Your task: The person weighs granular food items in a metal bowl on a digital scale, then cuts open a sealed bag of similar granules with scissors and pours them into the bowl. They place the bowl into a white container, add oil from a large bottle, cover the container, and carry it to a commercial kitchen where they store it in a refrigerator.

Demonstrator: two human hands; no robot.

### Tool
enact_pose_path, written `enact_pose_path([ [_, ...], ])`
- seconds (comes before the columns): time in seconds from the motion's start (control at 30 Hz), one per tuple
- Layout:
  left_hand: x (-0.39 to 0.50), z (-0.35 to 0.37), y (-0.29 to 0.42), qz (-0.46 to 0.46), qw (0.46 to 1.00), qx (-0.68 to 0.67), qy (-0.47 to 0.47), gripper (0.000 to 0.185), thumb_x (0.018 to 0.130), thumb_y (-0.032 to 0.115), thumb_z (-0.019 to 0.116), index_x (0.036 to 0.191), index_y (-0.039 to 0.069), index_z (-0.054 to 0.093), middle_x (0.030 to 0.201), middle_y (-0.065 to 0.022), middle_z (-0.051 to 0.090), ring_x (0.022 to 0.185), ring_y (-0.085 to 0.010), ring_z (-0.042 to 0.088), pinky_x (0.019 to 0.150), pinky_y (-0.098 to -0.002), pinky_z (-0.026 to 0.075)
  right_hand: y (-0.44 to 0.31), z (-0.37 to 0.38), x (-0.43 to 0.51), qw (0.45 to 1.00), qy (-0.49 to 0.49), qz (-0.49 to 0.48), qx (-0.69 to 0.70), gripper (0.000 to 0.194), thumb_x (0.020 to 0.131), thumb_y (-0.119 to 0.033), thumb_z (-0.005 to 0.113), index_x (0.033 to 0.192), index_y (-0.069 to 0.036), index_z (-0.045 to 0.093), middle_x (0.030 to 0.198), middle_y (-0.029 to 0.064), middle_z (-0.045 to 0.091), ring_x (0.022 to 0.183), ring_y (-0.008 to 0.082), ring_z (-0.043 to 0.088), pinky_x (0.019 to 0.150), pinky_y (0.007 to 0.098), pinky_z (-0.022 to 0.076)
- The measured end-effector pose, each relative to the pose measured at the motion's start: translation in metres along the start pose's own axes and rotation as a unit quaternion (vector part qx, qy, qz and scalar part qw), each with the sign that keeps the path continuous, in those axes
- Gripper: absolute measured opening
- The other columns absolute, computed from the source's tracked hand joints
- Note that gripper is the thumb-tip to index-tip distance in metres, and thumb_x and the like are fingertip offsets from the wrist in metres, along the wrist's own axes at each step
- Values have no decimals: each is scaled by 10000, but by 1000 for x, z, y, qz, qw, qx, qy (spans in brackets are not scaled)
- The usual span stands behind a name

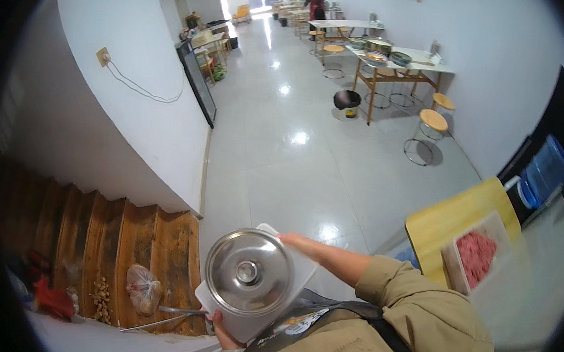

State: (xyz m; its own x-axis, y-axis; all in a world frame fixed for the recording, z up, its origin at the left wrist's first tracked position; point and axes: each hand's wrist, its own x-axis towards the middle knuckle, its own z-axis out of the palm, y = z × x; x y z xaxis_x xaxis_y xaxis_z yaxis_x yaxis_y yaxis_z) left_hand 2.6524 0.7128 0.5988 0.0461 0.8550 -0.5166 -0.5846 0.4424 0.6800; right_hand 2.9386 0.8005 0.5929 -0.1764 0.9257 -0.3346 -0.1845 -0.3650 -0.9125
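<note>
My left hand (220, 326) grips the near left edge of a white plastic container (300, 270), with a grey band around the wrist. At the far right corner, my right hand (291, 240) holds the same container. A round stainless steel lid (255, 290) with a knob lies on top of it and hides most of what is beneath. Two thin metal rods (179, 311) stick out beside my left hand; whether the hand touches them I cannot tell. The container is held in front of my dark apron (302, 317).
Wooden stairs (173, 256) on the left bear a tied plastic bag (143, 288) and root-like pieces (101, 300). To the right, a yellow board (428, 233) carries a tub of minced meat (475, 258). Stools (433, 120), a bucket (347, 105) and tables stand ahead; a person (316, 6) is far off.
</note>
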Motion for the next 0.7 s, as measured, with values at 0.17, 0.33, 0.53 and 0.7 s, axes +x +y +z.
enact_pose_path([
  [0.17, 122, 48, 23, 15, 999, -13, -35, 463, 880, 369, 395, 1215, 52, 439, 1153, -121, 517, 1047, -269, 515, 894, -392, 417, -25, -68, 115, 996, -60, 21, 55, 673, 796, -565, 508, 1083, 42, 544, 1041, 188, 570, 937, 267, 552, 829, 388, 433],
  [0.33, 285, 149, 67, 38, 993, 94, -54, 440, 892, 352, 370, 1178, 31, 464, 1129, -106, 537, 1018, -237, 529, 882, -363, 423, -103, -156, 225, 994, -8, 63, 85, 597, 864, -496, 449, 1192, 2, 474, 1247, 162, 420, 1169, 211, 365, 970, 385, 322],
  [0.53, 486, 324, 101, -47, 980, 82, -175, 453, 875, 372, 397, 1127, 15, 513, 1098, -120, 568, 1002, -241, 544, 862, -346, 439, -208, -282, 335, 983, 121, -53, 127, 591, 829, -499, 512, 968, 73, 571, 904, 162, 588, 819, 209, 572, 705, 339, 475],
  [0.7, 635, 460, 121, -76, 975, 99, -183, 459, 870, 368, 398, 1134, 9, 512, 1097, -119, 570, 978, -248, 558, 839, -358, 456, -277, -386, 463, 974, 187, -93, 91, 533, 845, -440, 517, 902, 84, 595, 837, 154, 610, 730, 200, 588, 657, 342, 481],
])
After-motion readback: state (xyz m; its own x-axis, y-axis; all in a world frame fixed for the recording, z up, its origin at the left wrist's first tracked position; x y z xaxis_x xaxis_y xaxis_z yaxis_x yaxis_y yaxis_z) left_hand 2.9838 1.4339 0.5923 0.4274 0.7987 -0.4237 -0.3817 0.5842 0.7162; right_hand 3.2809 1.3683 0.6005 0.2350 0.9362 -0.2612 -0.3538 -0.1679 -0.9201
